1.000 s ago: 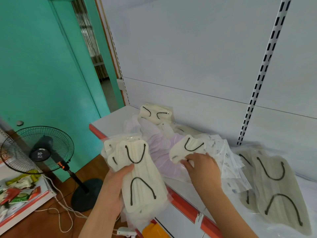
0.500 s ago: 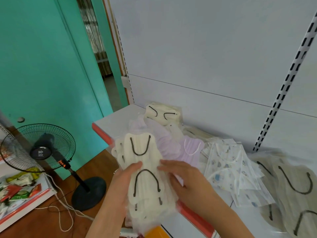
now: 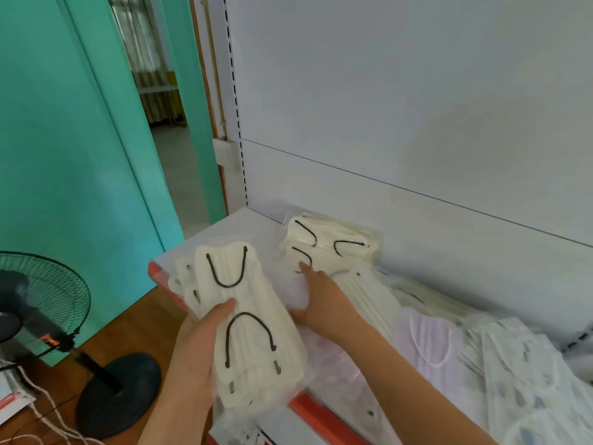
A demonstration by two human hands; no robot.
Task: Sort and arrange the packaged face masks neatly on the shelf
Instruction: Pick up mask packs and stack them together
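My left hand (image 3: pixel 199 345) grips a stack of clear-wrapped cream masks with black ear loops (image 3: pixel 247 313), held over the shelf's front left corner. My right hand (image 3: pixel 324 300) reaches across the white shelf (image 3: pixel 224 232), fingers stretched out and touching another cream mask pack (image 3: pixel 330 242) that lies against the back panel. Right of that hand lie white pleated masks (image 3: pixel 369 297), a lilac mask pack (image 3: pixel 430 345) and blue-patterned mask packs (image 3: pixel 526 377), overlapping in a loose heap.
The shelf has a red front edge (image 3: pixel 324 415) and a white back panel (image 3: pixel 417 123). A black standing fan (image 3: pixel 41 309) is on the wooden floor at lower left, with white cords beside it. A teal wall (image 3: pixel 64 139) and a doorway are to the left.
The view has swung left. My right hand left the stack in my left hand and reached forward to the cream pack at the back panel. The left hand keeps its stack.
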